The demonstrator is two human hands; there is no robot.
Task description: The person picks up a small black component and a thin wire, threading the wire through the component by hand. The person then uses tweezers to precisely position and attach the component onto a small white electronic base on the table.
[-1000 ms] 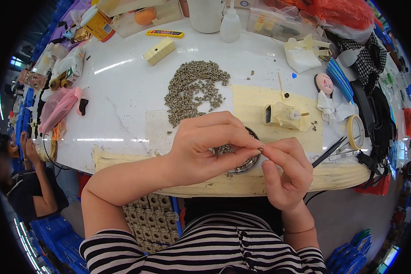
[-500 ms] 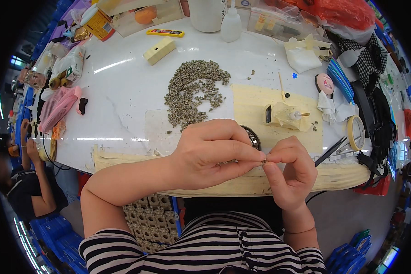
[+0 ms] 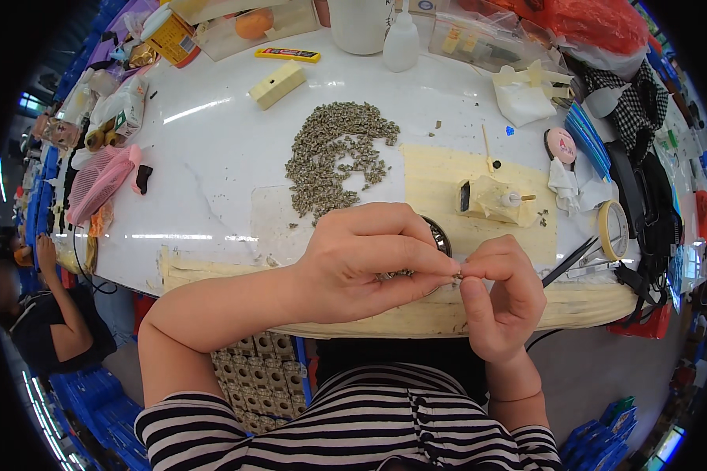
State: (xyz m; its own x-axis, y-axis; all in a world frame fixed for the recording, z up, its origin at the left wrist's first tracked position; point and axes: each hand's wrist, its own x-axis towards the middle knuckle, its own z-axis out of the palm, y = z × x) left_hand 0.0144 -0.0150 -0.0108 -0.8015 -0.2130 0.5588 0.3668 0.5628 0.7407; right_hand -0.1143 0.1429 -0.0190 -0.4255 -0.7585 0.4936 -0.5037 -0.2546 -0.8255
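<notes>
My left hand [image 3: 369, 263] and my right hand [image 3: 504, 290] meet fingertip to fingertip over the table's front edge. Both are closed in a pinch on a tiny metal part [image 3: 459, 278], mostly covered by the fingers. Behind my left hand, a round dark dish [image 3: 445, 238] is partly hidden; small metal pieces show in it, below my left fingers. Beyond the hands lies a loose pile of small grey metal parts [image 3: 338, 129] on the white tabletop. To the right stands a tape-wrapped block [image 3: 485, 198] with a thin stick poking out of it.
Black tweezers [image 3: 569, 262] and a tape roll [image 3: 613, 229] lie at right. A cream block [image 3: 278, 85], a yellow cutter [image 3: 287, 55] and a white squeeze bottle [image 3: 401, 43] are at the back. A pink mesh bag [image 3: 102, 184] sits left, near another person [image 3: 55, 314].
My hands stay pinched together in nearly the same place, with only slight finger movement. The view has shifted a little. At far left, the other person's upper raised hand no longer shows.
</notes>
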